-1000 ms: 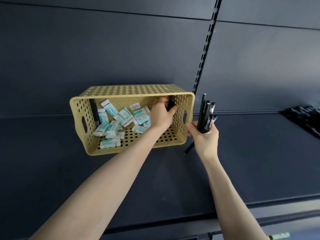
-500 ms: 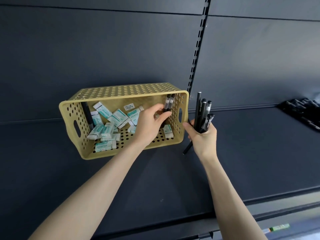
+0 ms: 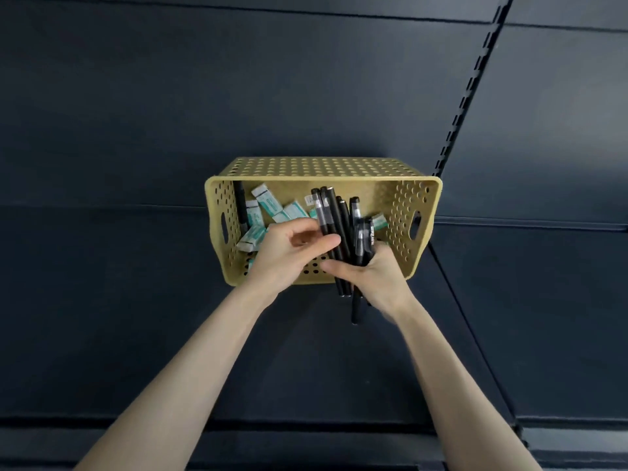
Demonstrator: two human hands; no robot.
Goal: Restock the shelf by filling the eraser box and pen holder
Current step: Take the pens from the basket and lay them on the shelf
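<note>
Black pens (image 3: 335, 217) gripped by left hand (image 3: 289, 258) and right hand (image 3: 378, 278) before basket (image 3: 404, 198).

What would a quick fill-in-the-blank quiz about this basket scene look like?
The perforated basket is ___. The right hand grips a bundle of ___ pens. The left hand also pinches some of these ___. White-and-teal erasers lie ___ the basket.
Missing: yellow; black; pens; inside.
</note>
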